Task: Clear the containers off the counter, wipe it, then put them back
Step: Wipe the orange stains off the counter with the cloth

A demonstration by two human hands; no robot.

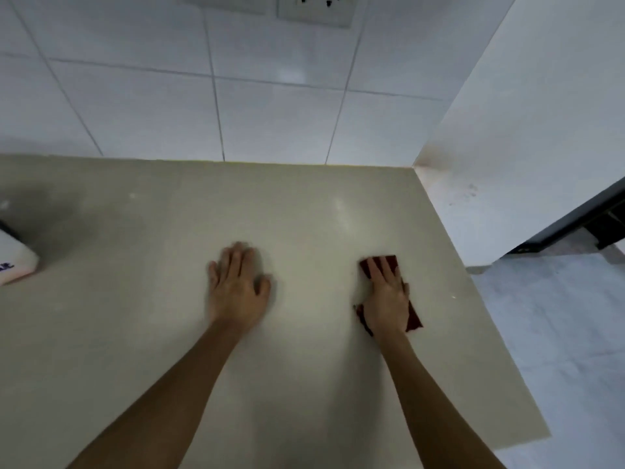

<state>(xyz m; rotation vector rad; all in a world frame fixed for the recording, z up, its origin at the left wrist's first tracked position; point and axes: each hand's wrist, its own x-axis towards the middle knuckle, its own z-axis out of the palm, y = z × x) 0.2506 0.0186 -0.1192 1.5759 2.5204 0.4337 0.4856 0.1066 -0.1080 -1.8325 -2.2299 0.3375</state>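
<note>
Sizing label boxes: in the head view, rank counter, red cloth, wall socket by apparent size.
Largest: counter.
Unranked: dark red cloth, partly under the right hand, and wall socket, cropped by the frame.

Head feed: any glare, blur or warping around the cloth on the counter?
Head view: soft throughout, left hand and right hand slightly blurred; faint glare on the counter beyond the cloth; wide-angle bends the wall tile lines; shadow by the white container.
</note>
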